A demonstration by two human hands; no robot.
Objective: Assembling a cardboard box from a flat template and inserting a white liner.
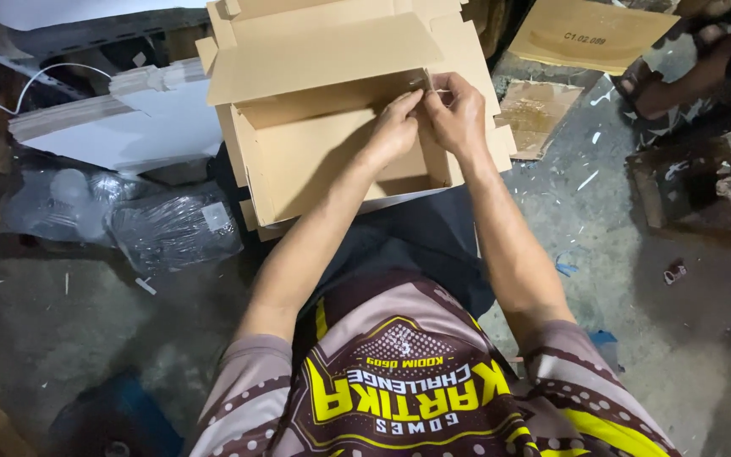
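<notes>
From the head camera, looking down: an open, shallow brown corrugated-cardboard box rests on the seated person's lap in the upper middle of the frame, its lid flap tipped back toward the top edge. Both hands meet at the box's far right inner corner. The left hand has its fingers bunched together, pinching the top edge of the inner wall; the right hand curls over from the right, fingertips pressed onto that same edge, just touching the left. What exactly sits between the fingertips is too small to tell (a thin flap or tab, perhaps).

The risk I see is at that corner: the board looks thin, and a hard squeeze or a tab forced in at an angle could crease or tear it, leaving the wall loose. The box is also balanced only on the knees, so a strong push away could tip it toward the grey, littered concrete floor on the right.

At upper left lies a stack of flat white and brown cardboard sheets, with clear plastic-wrapped bundles below it. At upper right, another person's arm reaches in, well apart from the box.
</notes>
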